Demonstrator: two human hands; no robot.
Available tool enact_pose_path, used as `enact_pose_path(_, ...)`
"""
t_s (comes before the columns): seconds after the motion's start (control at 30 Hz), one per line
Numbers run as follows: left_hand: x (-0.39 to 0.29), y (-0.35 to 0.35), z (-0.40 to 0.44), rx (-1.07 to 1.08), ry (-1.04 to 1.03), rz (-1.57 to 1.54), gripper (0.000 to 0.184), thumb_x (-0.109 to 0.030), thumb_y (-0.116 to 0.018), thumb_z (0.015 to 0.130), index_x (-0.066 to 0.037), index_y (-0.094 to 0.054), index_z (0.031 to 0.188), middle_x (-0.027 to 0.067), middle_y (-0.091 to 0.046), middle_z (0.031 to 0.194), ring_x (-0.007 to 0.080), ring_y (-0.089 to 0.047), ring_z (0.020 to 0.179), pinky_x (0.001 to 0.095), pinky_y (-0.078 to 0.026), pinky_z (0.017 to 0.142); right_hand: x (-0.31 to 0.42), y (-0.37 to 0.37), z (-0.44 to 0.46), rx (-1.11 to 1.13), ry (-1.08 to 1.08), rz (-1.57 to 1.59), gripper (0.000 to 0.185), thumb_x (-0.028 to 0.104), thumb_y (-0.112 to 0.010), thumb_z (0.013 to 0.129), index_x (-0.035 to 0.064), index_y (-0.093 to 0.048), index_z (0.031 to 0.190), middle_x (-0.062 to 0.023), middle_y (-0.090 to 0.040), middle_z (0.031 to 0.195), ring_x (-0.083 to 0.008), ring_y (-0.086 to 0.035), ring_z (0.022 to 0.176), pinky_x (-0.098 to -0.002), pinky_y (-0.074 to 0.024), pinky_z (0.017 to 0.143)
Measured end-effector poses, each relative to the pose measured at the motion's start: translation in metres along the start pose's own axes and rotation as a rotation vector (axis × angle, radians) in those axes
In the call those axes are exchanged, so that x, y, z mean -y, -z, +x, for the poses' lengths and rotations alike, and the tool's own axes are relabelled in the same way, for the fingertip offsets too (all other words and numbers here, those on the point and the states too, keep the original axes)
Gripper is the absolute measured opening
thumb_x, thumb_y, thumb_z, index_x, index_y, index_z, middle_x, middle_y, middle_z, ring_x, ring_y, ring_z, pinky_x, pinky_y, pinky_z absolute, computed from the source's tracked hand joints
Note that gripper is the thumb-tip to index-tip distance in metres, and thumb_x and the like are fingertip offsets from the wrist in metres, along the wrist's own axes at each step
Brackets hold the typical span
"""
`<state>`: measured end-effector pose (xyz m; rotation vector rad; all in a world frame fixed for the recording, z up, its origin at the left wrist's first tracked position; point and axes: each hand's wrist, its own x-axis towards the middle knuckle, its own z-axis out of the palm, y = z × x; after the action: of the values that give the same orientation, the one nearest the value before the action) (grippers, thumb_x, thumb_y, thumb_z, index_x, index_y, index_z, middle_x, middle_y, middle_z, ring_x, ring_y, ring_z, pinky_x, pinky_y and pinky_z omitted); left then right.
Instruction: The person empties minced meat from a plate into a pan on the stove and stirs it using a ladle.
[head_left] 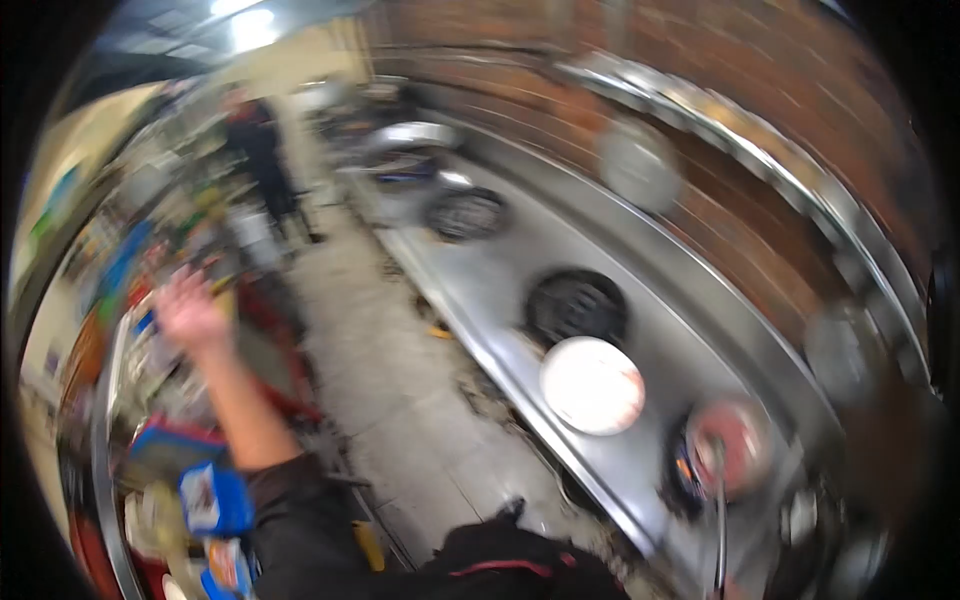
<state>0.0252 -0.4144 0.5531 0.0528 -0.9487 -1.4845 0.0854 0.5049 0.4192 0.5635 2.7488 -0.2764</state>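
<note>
My left hand (192, 308) is raised over the left side, its fingers spread and nothing in them; motion blurs it. Below the hand stands a cluttered shelf with packets and tubs. On the right, a pan of reddish-pink food (742, 452) sits on a burner of the steel stove. A long-handled metal ladle (721, 520) dips into this pan. At the bottom edge a sliver of my right hand (735, 591) shows round the ladle's handle end; most of that hand is out of frame. A white round plate (592, 385) with reddish smears lies beside the pan.
The steel stove top (460, 300) runs along the brick wall, with black burners (576, 308) on it. A wall shelf (740, 125) hangs above. A tiled aisle (390, 400) leads to a person (262, 160) in dark clothes. Blue packages (217, 498) are stacked at lower left.
</note>
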Motion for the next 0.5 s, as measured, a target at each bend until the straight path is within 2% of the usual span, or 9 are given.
enact_pose_path(0.07,0.025,0.014,-0.012,-0.081,0.165,0.093,0.054,-0.041,-0.035,0.100,0.003,-0.049,0.129,0.0215,-0.053,0.132,0.0363,-0.053,0.115,0.0503,-0.039,0.104,0.022,0.014,-0.023,-0.182,0.021,0.189,0.048,0.006,-0.057,0.081,0.0075,-0.059,0.129,-0.0266,-0.066,0.102,-0.0393,-0.066,0.094,-0.0421,-0.0499,0.082)
enact_pose_path(0.1,0.011,-0.020,-0.046,-0.225,0.249,0.147,0.056,-0.037,-0.034,0.101,0.006,-0.039,0.137,0.0233,-0.046,0.140,0.0369,-0.046,0.126,0.0513,-0.035,0.108,0.034,0.019,-0.021,-0.193,-0.038,0.234,0.048,0.009,-0.061,0.084,0.0117,-0.057,0.132,-0.0271,-0.064,0.097,-0.0398,-0.065,0.089,-0.0429,-0.0497,0.075)
enact_pose_path(0.13,0.024,0.017,-0.046,-0.140,0.217,0.090,0.056,-0.033,-0.034,0.102,0.007,-0.034,0.141,0.0227,-0.041,0.145,0.0361,-0.040,0.132,0.0495,-0.034,0.110,0.043,0.026,-0.013,-0.191,-0.074,0.201,0.047,0.013,-0.061,0.085,0.0119,-0.057,0.132,-0.0265,-0.065,0.095,-0.0427,-0.063,0.089,-0.0455,-0.0496,0.077)
enact_pose_path(0.17,0.036,-0.006,-0.084,-0.308,0.186,0.181,0.054,-0.031,-0.036,0.103,0.003,-0.031,0.145,0.0217,-0.041,0.146,0.0347,-0.039,0.134,0.0466,-0.035,0.110,0.047,0.034,-0.006,-0.239,-0.022,0.114,0.047,0.016,-0.061,0.086,0.0127,-0.057,0.132,-0.0254,-0.065,0.091,-0.0441,-0.061,0.088,-0.0483,-0.0485,0.077)
enact_pose_path(0.2,0.058,0.033,-0.089,-0.225,0.313,0.256,0.053,-0.034,-0.040,0.103,-0.001,-0.036,0.143,0.0197,-0.046,0.143,0.0314,-0.044,0.128,0.0429,-0.036,0.107,0.045,0.038,0.000,-0.247,0.005,0.022,0.046,0.019,-0.060,0.086,0.0140,-0.057,0.132,-0.0242,-0.066,0.090,-0.0425,-0.063,0.086,-0.0507,-0.0486,0.077)
enact_pose_path(0.27,0.125,0.080,-0.121,-0.285,0.477,0.300,0.051,-0.037,-0.045,0.101,-0.004,-0.040,0.141,0.0153,-0.054,0.133,0.0256,-0.054,0.110,0.0374,-0.045,0.092,0.045,0.055,0.002,-0.205,-0.073,-0.050,0.046,0.021,-0.061,0.086,0.0152,-0.058,0.131,-0.0224,-0.066,0.088,-0.0407,-0.064,0.084,-0.0509,-0.0494,0.076)
enact_pose_path(0.4,0.212,0.085,-0.232,-0.145,0.851,0.295,0.031,-0.034,-0.050,0.099,-0.006,-0.052,0.114,0.0038,-0.060,0.100,0.0125,-0.051,0.070,0.0256,-0.040,0.055,0.043,0.055,0.016,-0.089,-0.024,-0.163,0.048,0.022,-0.060,0.087,0.0183,-0.054,0.134,-0.0208,-0.067,0.088,-0.0394,-0.064,0.085,-0.0500,-0.0503,0.076)
enact_pose_path(0.47,0.225,0.053,-0.289,-0.059,0.966,0.358,0.026,-0.033,-0.052,0.097,-0.008,-0.051,0.105,0.0022,-0.059,0.093,0.0104,-0.048,0.065,0.0248,-0.038,0.052,0.037,0.023,0.046,-0.130,-0.049,-0.196,0.049,0.021,-0.060,0.087,0.0193,-0.053,0.136,-0.0204,-0.067,0.087,-0.0395,-0.065,0.083,-0.0504,-0.0505,0.075)
enact_pose_path(0.5,0.239,0.054,-0.309,0.029,1.022,0.386,0.027,-0.032,-0.053,0.097,-0.008,-0.052,0.108,0.0023,-0.059,0.092,0.0105,-0.048,0.064,0.0246,-0.039,0.052,0.037,0.004,0.056,-0.135,-0.058,-0.199,0.049,0.021,-0.060,0.087,0.0193,-0.053,0.136,-0.0204,-0.067,0.087,-0.0395,-0.065,0.083,-0.0504,-0.0505,0.075)
